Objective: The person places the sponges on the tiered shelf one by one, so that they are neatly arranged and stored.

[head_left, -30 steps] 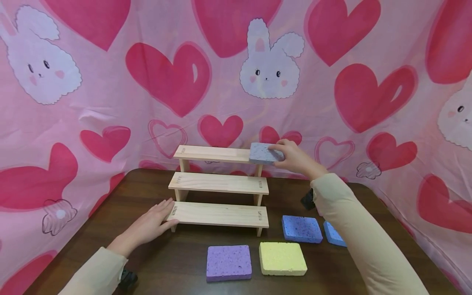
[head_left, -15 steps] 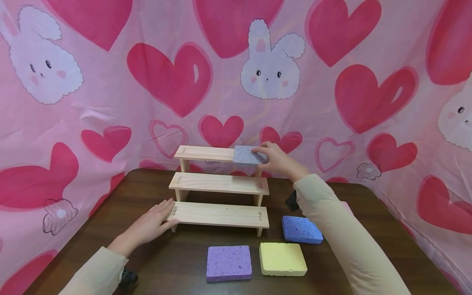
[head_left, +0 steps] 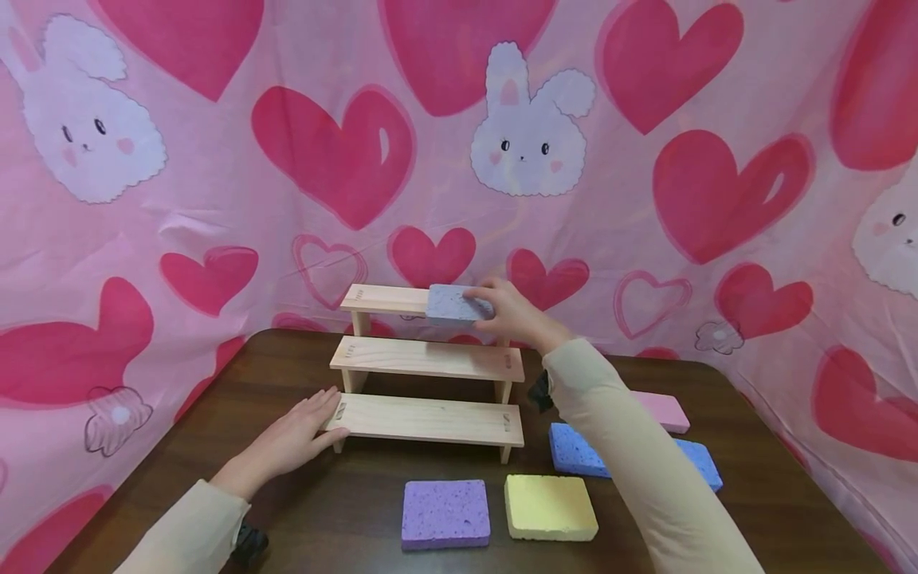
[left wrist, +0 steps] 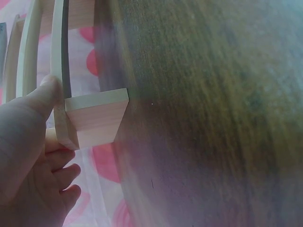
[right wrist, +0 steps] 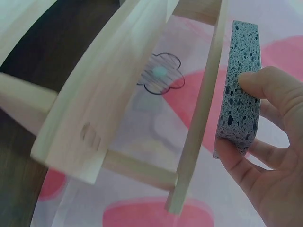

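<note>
A three-tier wooden step shelf (head_left: 430,416) stands on the table. My left hand (head_left: 290,434) holds the left end of its lowest step, thumb on the front edge and the other fingers around the end, some curled in the left wrist view. Over the top step, my right hand (head_left: 516,312) pinches a grey-blue sponge (head_left: 452,303) between thumb and fingers. In the right wrist view the speckled sponge (right wrist: 239,80) stands slightly apart from the top board (right wrist: 201,123). Its far side is hidden.
On the dark wooden table (head_left: 344,518) lie a purple sponge (head_left: 445,514) and a yellow sponge (head_left: 551,508) in front. Blue sponges (head_left: 574,450) and a pink sponge (head_left: 663,411) are at right, partly behind my sleeve. A heart-patterned cloth (head_left: 430,191) hangs behind.
My right hand has carried the grey-blue sponge leftward along the top step, from its right end toward the middle. The left hand has stayed in place.
</note>
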`<action>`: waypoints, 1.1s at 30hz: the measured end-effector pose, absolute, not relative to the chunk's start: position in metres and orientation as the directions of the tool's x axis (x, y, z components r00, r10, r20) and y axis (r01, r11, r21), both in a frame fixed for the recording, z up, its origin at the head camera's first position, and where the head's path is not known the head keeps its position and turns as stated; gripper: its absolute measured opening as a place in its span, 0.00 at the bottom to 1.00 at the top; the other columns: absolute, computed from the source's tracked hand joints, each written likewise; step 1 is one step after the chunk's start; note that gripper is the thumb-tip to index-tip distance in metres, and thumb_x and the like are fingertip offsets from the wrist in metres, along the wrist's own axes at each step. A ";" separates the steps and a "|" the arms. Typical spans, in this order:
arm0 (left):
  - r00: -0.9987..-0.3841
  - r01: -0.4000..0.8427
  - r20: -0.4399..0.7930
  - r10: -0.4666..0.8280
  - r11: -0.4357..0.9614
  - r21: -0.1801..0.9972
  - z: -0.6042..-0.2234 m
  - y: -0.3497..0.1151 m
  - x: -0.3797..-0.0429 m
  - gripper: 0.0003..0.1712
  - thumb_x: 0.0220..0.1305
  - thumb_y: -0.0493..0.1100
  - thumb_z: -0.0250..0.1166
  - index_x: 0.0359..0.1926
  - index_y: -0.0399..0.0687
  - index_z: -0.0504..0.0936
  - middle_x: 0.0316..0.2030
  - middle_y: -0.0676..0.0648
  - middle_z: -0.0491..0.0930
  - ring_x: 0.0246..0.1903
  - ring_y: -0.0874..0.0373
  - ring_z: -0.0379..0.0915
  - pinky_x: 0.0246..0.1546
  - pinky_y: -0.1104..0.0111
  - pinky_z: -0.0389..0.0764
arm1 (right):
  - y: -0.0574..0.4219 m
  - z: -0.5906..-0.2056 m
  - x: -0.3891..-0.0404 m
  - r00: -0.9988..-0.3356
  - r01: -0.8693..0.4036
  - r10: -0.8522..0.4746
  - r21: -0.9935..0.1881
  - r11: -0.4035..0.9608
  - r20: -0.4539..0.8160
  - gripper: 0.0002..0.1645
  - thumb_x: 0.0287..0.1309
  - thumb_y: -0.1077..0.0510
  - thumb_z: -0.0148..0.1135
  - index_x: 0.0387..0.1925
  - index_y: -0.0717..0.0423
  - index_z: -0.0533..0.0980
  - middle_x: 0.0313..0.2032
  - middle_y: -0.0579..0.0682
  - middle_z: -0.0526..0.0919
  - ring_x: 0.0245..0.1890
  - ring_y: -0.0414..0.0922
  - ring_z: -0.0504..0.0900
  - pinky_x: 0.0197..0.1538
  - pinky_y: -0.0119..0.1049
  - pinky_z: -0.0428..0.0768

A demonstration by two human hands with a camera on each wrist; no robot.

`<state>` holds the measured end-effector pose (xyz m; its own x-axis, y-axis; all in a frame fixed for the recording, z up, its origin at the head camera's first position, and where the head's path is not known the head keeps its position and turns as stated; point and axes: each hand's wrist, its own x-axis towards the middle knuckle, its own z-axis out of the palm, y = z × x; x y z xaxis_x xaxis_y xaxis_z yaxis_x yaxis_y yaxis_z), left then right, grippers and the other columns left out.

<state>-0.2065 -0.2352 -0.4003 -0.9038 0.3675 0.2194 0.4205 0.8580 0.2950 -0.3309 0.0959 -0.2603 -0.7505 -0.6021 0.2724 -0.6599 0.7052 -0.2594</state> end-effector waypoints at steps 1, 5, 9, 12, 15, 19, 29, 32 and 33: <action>-0.903 0.422 0.220 0.369 0.858 0.293 -0.400 -0.235 -0.207 0.40 0.59 0.52 0.63 0.61 0.26 0.63 0.60 0.30 0.62 0.61 0.36 0.56 0.59 0.46 0.57 | 0.094 -0.261 -0.331 -0.750 -0.660 -0.603 -0.262 0.704 0.272 0.31 0.48 0.60 0.68 0.57 0.56 0.73 0.54 0.59 0.68 0.51 0.52 0.66 0.51 0.42 0.74; -0.902 0.425 0.220 0.373 0.858 0.289 -0.401 -0.235 -0.208 0.39 0.59 0.52 0.63 0.61 0.26 0.63 0.60 0.30 0.62 0.61 0.36 0.56 0.59 0.46 0.57 | 0.088 -0.265 -0.331 -0.743 -0.669 -0.612 -0.257 0.697 0.271 0.30 0.49 0.59 0.67 0.57 0.56 0.72 0.54 0.60 0.68 0.51 0.52 0.66 0.51 0.42 0.73; -0.903 0.424 0.215 0.373 0.858 0.291 -0.400 -0.234 -0.207 0.40 0.59 0.53 0.62 0.61 0.26 0.63 0.61 0.30 0.62 0.61 0.36 0.56 0.59 0.46 0.57 | 0.080 -0.266 -0.331 -0.735 -0.677 -0.623 -0.247 0.693 0.269 0.30 0.50 0.58 0.67 0.57 0.56 0.73 0.55 0.60 0.68 0.52 0.53 0.65 0.53 0.44 0.71; -0.905 0.420 0.212 0.370 0.859 0.294 -0.399 -0.234 -0.207 0.40 0.59 0.53 0.62 0.61 0.26 0.64 0.61 0.30 0.62 0.61 0.36 0.56 0.59 0.46 0.57 | 0.075 -0.266 -0.331 -0.736 -0.677 -0.622 -0.260 0.689 0.267 0.30 0.50 0.58 0.67 0.57 0.55 0.73 0.55 0.59 0.68 0.53 0.52 0.65 0.54 0.43 0.70; -0.907 0.416 0.207 0.368 0.860 0.295 -0.399 -0.234 -0.206 0.40 0.59 0.53 0.62 0.61 0.26 0.63 0.61 0.30 0.62 0.61 0.36 0.55 0.59 0.46 0.57 | 0.069 -0.267 -0.332 -0.735 -0.678 -0.623 -0.274 0.682 0.267 0.30 0.50 0.59 0.66 0.57 0.55 0.72 0.55 0.58 0.68 0.53 0.52 0.65 0.55 0.43 0.69; -0.908 0.415 0.203 0.367 0.859 0.299 -0.398 -0.234 -0.206 0.39 0.59 0.52 0.62 0.61 0.26 0.63 0.61 0.30 0.62 0.61 0.36 0.55 0.59 0.46 0.57 | 0.063 -0.268 -0.333 -0.735 -0.678 -0.624 -0.280 0.680 0.267 0.29 0.51 0.59 0.65 0.57 0.54 0.72 0.55 0.58 0.68 0.54 0.52 0.64 0.56 0.43 0.67; -0.904 0.423 0.208 0.374 0.857 0.294 -0.399 -0.234 -0.207 0.40 0.59 0.54 0.62 0.61 0.26 0.64 0.61 0.30 0.62 0.61 0.36 0.55 0.59 0.46 0.57 | 0.051 -0.269 -0.334 -0.718 -0.696 -0.639 -0.257 0.671 0.275 0.28 0.53 0.58 0.64 0.57 0.55 0.72 0.53 0.57 0.70 0.51 0.50 0.66 0.52 0.40 0.71; -0.904 0.422 0.210 0.372 0.858 0.294 -0.399 -0.234 -0.207 0.40 0.59 0.53 0.62 0.61 0.26 0.64 0.61 0.30 0.62 0.61 0.36 0.55 0.59 0.46 0.57 | 0.047 -0.269 -0.334 -0.724 -0.689 -0.634 -0.262 0.676 0.270 0.28 0.54 0.57 0.63 0.57 0.55 0.72 0.55 0.58 0.69 0.53 0.51 0.65 0.54 0.41 0.70; -0.904 0.422 0.212 0.372 0.858 0.293 -0.399 -0.234 -0.207 0.40 0.59 0.53 0.62 0.61 0.26 0.64 0.61 0.30 0.62 0.61 0.36 0.55 0.59 0.46 0.57 | 0.046 -0.269 -0.334 -0.727 -0.686 -0.631 -0.264 0.678 0.270 0.27 0.54 0.57 0.63 0.57 0.56 0.72 0.57 0.59 0.69 0.55 0.52 0.65 0.56 0.42 0.69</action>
